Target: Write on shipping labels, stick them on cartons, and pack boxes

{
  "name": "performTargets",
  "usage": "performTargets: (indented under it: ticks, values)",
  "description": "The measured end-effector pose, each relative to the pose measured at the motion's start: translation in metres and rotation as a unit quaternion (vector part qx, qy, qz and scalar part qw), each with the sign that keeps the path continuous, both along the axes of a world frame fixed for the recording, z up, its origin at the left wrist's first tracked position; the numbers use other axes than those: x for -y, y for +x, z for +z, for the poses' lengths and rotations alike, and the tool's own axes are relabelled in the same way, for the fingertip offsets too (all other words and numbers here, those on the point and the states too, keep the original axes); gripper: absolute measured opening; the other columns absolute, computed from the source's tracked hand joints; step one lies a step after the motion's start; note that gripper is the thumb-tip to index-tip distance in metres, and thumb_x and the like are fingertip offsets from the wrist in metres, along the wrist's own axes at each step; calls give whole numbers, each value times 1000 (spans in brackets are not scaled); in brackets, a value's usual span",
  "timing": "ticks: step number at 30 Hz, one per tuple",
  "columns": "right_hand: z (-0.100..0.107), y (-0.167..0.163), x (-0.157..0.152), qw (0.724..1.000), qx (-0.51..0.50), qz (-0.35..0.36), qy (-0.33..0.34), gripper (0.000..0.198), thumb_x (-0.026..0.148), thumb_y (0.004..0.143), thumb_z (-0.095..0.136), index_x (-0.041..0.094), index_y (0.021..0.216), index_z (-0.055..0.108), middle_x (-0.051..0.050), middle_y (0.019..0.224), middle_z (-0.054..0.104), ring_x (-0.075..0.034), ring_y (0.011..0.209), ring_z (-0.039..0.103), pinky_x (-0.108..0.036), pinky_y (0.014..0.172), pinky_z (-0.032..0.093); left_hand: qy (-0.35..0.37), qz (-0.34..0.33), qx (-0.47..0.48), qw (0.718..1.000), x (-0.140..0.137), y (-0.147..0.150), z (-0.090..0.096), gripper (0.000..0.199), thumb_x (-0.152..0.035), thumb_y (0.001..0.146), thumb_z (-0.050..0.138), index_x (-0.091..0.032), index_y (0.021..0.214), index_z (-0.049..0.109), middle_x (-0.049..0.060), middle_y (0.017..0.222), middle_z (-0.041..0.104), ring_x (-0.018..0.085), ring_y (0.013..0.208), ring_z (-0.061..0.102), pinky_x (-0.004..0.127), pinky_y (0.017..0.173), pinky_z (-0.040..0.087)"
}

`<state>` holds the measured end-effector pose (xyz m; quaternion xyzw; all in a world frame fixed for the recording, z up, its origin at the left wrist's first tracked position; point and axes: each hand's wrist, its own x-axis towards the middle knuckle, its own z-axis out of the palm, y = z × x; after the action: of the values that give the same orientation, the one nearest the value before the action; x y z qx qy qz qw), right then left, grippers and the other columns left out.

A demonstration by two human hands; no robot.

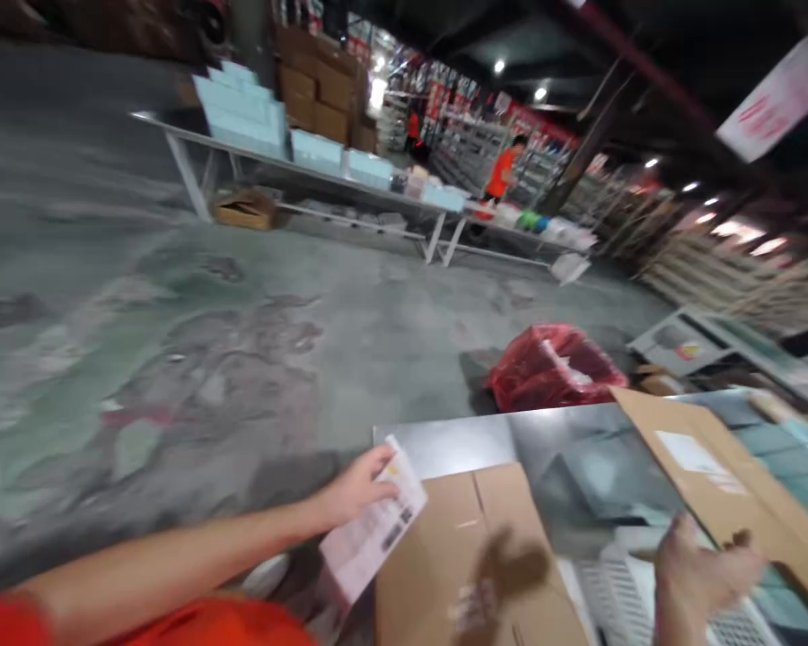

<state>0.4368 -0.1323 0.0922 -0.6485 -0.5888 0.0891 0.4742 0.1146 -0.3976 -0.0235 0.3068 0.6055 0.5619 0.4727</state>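
Paper label sheet (373, 529) pinched in left hand (354, 492); right hand (697, 561) blurred, grip unclear, over flat brown cardboard (464, 547).

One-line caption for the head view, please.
Left hand holds a pale printed paper slip beside a brown cardboard box; right hand hovers over the steel table.

A shiny metal table (464, 441) stands near, at the bottom right. On it lies a closed cardboard box (471, 556), and to its right a white slatted tray (612, 592). A flattened cardboard sheet (720, 484) slants over the table's right side. On the grey concrete floor (242, 341) beyond the table sits a red plastic bag (552, 368). Far off, a long white bench (323, 179) carries stacks of pale blue boxes (242, 108), with a small cardboard box (246, 209) on the floor beneath it.
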Motion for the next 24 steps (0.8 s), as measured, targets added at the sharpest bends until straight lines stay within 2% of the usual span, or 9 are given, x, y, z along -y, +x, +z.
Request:
performTargets:
  ticks: [2,5,7,10,12,14,18,21,24]
  values:
    - [-36,-41,51,987,-24,148,-59,65,64,80,59,25,132,56,-18,131,59,-29,112,61,-48,95,46,-18,-24,8,1000,-8,10,6,38,-29,64,67,-19,97,52,2,90,64,19,81,61,30,73,47]
    - [-75,-96,140,883,-38,416,-215,59,63,78,61,27,124,60,-12,132,61,-28,106,63,-41,78,53,-34,-50,-3,998,-12,25,5,43,-26,69,67,-20,108,51,2,92,63,18,80,59,29,72,45]
    - [-94,-119,183,832,-66,468,-292,54,60,80,61,21,117,63,-12,120,67,-26,100,64,-39,79,52,-32,-62,-23,997,-8,32,5,52,-21,69,66,-19,119,51,2,93,61,16,82,58,27,72,45]
    - [-117,-127,214,808,-161,442,-354,47,61,81,60,16,96,66,-9,89,71,-22,81,65,-34,73,52,-33,-95,-63,993,4,34,11,72,-19,71,65,-21,139,43,3,104,60,11,68,54,24,65,42]
    - [-128,-121,225,818,-208,397,-360,46,62,80,61,16,87,65,-6,78,69,-19,72,62,-31,67,52,-41,-138,-85,986,10,30,12,82,-21,75,63,-23,151,33,4,111,62,9,61,50,25,62,41]
    - [-134,-117,239,829,-223,365,-360,45,61,80,61,16,85,67,-6,77,69,-19,70,62,-30,65,51,-44,-195,-99,975,12,26,9,82,-21,75,63,-23,152,35,5,112,65,11,64,53,27,64,42]
    - [-143,-118,279,840,-222,318,-379,47,62,81,58,17,88,69,-7,82,72,-20,75,65,-29,68,53,-123,-305,-124,936,10,21,-15,46,-22,66,67,-16,111,69,3,91,69,16,73,58,25,62,42]
    - [-155,-115,304,859,-178,282,-389,48,65,81,57,19,88,69,-7,84,72,-20,73,66,-28,67,52,-176,-334,-151,914,12,25,-32,24,-26,63,70,-15,84,69,-1,76,64,15,69,56,23,57,37]
    - [-168,-98,305,902,-70,245,-348,46,64,84,51,21,83,68,-5,81,71,-20,73,65,-28,67,50,-179,-339,-153,911,18,28,-46,25,-37,63,74,-16,73,63,-3,66,58,14,63,51,23,53,32]
